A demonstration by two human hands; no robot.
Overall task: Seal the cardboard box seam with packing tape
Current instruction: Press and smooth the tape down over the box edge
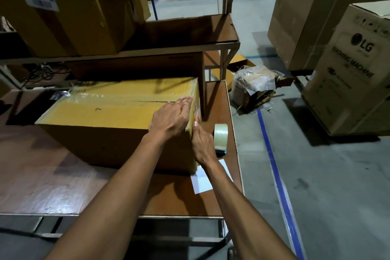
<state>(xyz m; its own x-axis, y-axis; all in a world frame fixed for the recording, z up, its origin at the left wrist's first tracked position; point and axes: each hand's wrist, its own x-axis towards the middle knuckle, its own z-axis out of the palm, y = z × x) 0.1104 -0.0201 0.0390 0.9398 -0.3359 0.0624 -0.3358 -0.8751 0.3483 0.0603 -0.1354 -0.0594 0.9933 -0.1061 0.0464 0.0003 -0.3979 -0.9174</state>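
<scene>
A yellow-brown cardboard box (109, 112) lies on the brown table (63, 175). Clear tape runs along its top seam (147, 101) from the far left corner to the right edge. My left hand (171, 117) lies flat on the box top at the right end, fingers pressing down over the seam. My right hand (201, 143) is against the box's right side face, thumb pointing up on the tape end there. A roll of clear packing tape on a dark dispenser (221, 138) stands on the table just right of my right hand, not held.
A white sheet of paper (202, 181) lies under the box's near right corner. A shelf frame with large cartons (63, 10) stands behind the box. The table's right edge (237, 143) is close to the tape roll. On the floor are plastic-wrapped scraps (253, 86), an LG washing-machine carton (354, 69) and a blue line (274, 164).
</scene>
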